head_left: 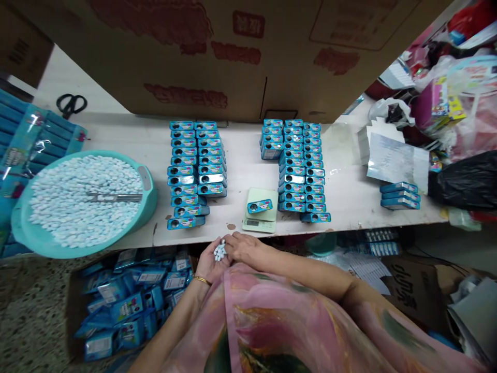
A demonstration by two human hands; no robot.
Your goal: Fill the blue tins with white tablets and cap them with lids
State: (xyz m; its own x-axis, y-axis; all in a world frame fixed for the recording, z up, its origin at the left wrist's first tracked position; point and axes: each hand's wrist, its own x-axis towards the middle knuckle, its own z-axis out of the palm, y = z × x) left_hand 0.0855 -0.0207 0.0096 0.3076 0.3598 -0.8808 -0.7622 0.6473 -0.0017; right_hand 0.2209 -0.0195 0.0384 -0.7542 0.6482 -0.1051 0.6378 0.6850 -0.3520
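Observation:
Cupped at the table's front edge, my left hand [208,265] holds a small heap of pale blue and white candies [219,250] in its palm. My right hand [244,247] meets it from the right, fingers curled against the heap; what is between the fingertips is hidden. Just beyond, a small kitchen scale [267,226] carries one blue candy box [259,206] lying on its pan. A turquoise basin [149,204] at the left is full of the same candies, with metal tongs [116,197] lying on top.
Rows of blue boxes [212,178] stand left of the scale, and more rows [294,178] to its right. A big carton [217,62] stands behind. Black scissors [71,105] lie at the back left. Below the table, an open carton holds packed blue boxes [128,305].

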